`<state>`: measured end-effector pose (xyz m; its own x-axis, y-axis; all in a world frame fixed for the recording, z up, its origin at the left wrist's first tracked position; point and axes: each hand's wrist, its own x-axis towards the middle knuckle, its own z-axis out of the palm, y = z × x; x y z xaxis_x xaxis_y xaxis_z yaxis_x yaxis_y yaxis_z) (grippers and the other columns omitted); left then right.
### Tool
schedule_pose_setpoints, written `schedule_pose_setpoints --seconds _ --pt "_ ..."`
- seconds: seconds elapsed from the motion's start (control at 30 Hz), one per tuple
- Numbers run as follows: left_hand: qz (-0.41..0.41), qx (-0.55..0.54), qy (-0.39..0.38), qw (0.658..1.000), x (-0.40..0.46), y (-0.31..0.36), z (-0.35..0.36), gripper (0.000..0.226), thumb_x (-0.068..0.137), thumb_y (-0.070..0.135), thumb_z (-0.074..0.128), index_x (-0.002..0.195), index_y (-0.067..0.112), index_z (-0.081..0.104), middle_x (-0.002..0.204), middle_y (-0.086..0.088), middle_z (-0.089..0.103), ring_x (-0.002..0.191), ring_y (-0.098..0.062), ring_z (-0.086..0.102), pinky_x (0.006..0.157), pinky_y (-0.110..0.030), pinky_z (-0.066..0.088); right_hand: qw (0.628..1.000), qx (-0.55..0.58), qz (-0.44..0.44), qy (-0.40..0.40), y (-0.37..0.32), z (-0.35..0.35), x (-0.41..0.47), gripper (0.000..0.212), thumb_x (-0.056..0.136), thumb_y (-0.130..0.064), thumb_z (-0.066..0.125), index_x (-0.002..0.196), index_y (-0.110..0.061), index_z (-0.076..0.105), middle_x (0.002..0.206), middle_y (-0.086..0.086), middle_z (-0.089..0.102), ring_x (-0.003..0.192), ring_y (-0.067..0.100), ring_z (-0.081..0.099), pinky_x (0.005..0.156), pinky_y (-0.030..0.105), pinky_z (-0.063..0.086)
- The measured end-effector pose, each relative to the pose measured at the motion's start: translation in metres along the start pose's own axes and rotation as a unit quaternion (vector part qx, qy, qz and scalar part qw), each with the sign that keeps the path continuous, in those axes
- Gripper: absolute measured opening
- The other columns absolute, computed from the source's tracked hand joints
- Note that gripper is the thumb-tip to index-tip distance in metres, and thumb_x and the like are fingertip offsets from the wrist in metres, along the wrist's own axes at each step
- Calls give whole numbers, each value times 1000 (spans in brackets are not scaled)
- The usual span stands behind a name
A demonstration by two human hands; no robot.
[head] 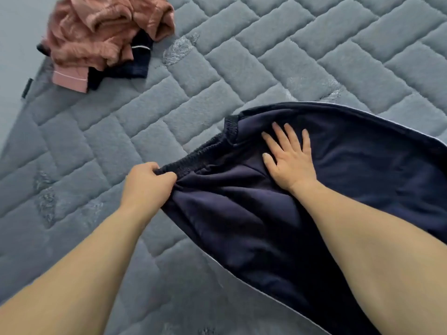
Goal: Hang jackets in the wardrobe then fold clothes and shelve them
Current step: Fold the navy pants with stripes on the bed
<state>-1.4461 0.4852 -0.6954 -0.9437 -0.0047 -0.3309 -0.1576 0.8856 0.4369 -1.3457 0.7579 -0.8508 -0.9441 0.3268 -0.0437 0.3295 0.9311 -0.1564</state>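
A pair of navy trousers (350, 170) with an elastic ribbed waistband lies across the grey quilted bed cover (217, 68), running from centre to the right edge. My left hand (147, 182) is closed on the near end of the waistband, bunching the cloth. My right hand (287, 155) rests flat on the fabric just below the waistband, fingers spread, holding nothing.
A crumpled heap of pink clothing (101, 32) with a dark navy piece (135, 66) under it lies at the top left, near the bed's left edge. A small dark tag (27, 87) sticks out at that edge.
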Motion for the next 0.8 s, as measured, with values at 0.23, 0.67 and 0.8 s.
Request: schedule_pose_setpoints --seconds 0.23,0.67,0.8 --pt "88 228 25 969 -15 18 54 73 78 12 51 145 19 22 153 -12 21 140 -34 22 111 -56 23 1000 -4 -24 12 -1 1 -3 61 95 -47 31 153 -30 28 162 -1 21 150 22 16 120 55 6" --pt "64 285 -214 932 -15 -3 146 117 44 19 29 119 30 -60 133 0 -63 122 -25 -59 91 -75 -24 999 1 -34 19 -1 5 0 61 94 -45 36 153 -28 31 162 1 21 150 24 16 119 56 5" --pt "114 283 -155 939 4 -12 133 113 57 23 39 141 44 -35 149 10 -39 136 -20 -44 102 -78 1 999 11 -34 28 -3 6 0 61 94 -46 37 152 -29 32 162 -1 22 150 23 16 120 55 5"
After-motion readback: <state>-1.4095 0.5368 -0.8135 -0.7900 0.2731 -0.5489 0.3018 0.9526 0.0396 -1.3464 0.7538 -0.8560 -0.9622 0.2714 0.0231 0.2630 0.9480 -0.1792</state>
